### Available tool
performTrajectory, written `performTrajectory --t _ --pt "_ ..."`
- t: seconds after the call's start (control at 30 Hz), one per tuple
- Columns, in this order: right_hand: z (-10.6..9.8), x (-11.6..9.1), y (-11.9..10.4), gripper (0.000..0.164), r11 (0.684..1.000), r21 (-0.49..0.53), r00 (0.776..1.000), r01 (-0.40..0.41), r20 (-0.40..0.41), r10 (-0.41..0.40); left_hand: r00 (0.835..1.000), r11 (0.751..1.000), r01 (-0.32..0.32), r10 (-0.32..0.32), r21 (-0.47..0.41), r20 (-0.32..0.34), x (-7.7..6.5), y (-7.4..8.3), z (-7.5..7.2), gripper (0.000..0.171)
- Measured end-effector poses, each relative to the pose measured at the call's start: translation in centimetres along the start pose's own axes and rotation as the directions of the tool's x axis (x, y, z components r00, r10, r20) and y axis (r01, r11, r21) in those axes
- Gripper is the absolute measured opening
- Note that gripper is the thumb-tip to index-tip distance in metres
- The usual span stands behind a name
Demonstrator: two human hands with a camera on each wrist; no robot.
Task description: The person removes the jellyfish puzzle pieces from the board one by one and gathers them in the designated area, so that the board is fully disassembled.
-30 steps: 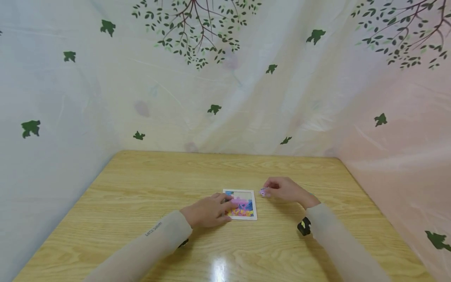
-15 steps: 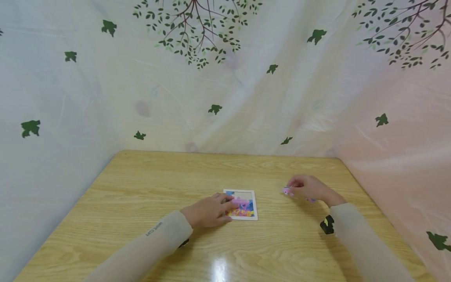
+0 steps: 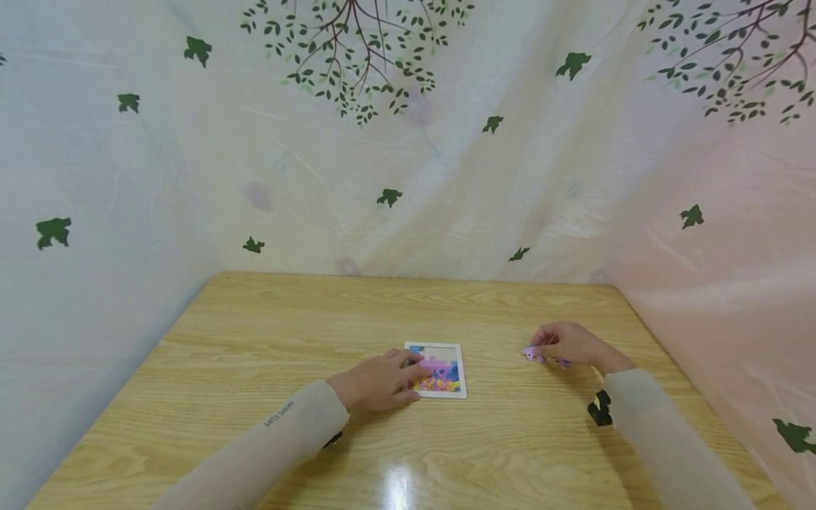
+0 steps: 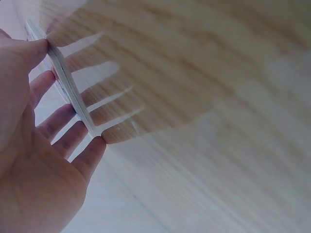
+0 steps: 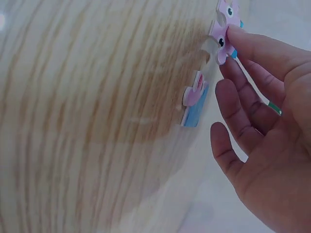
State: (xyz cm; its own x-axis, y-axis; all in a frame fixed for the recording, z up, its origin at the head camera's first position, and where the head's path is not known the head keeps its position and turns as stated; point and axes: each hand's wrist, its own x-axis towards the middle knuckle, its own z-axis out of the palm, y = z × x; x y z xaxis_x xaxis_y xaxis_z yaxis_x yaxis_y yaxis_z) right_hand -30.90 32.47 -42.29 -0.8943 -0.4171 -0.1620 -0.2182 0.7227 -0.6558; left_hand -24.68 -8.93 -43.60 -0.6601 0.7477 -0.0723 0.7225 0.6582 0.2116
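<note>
We see a white-bordered puzzle tray lying flat on the wood-grained desk, its picture pink, blue and yellow over the near part, with a pale patch toward its far side. The left hand rests at the tray's left side, its grip spread — the fingers stretch out apart from one another, with tips touching the tray. We find the right hand well to the right of the tray, its grip pinching a pink puzzle piece that bears two printed eyes and some blue at its edge. The piece is close to the desk; whether it touches the wood we cannot tell. A second piece, pink and blue, lies on the desk near the pinched one, farther right of the tray. Pale sleeves reach in from the near side of the tray, and a black thing with a yellow mark shows at the right wrist. Beyond the tray, past the desk's far edge, we see a pale curtain printed with green leaf shapes and branches.
</note>
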Motion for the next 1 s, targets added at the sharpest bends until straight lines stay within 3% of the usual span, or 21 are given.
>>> performTrajectory --t 0.5,0.8,1.0 --pt "0.01 0.21 0.17 0.016 0.998 0.042 0.999 -0.046 0.024 0.045 1.0 1.0 0.004 -0.004 -0.007 0.003 0.14 0.0 0.1 0.051" --pt "0.0 0.25 0.3 0.016 0.998 0.05 0.999 -0.03 0.025 0.029 1.0 1.0 0.006 -0.006 0.017 0.006 -0.08 0.32 -0.11 0.052" --pt "0.07 0.17 0.07 0.026 1.0 0.027 1.0 0.005 -0.009 -0.005 1.0 0.999 -0.004 0.005 0.039 -0.005 -0.22 0.55 -0.18 0.051"
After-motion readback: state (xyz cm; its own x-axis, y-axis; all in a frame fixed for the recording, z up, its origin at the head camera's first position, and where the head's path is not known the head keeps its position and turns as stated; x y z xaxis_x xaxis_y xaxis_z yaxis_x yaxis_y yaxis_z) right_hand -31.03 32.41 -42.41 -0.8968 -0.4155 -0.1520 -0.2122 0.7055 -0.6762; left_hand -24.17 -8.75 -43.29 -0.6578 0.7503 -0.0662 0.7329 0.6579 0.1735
